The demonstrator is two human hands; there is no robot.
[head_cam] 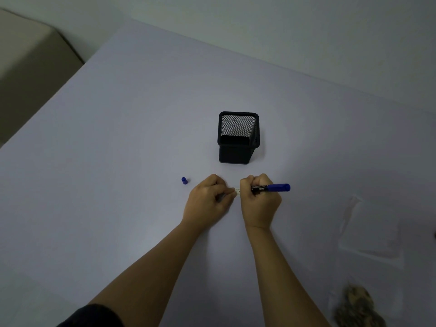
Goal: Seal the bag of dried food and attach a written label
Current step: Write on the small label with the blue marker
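Note:
A small white label lies on the table between my two hands. My left hand is curled with its fingertips pressing the label's left end down. My right hand grips a blue marker, its tip hidden under my fingers at the label and its blue end pointing right. The marker's blue cap lies loose on the table to the left of my left hand. A clear bag of brown dried food rests at the lower right edge of the view.
A black mesh pen holder stands upright just beyond my hands. A flat, clear plastic bag lies on the table to the right. The table's left edge runs diagonally at the far left.

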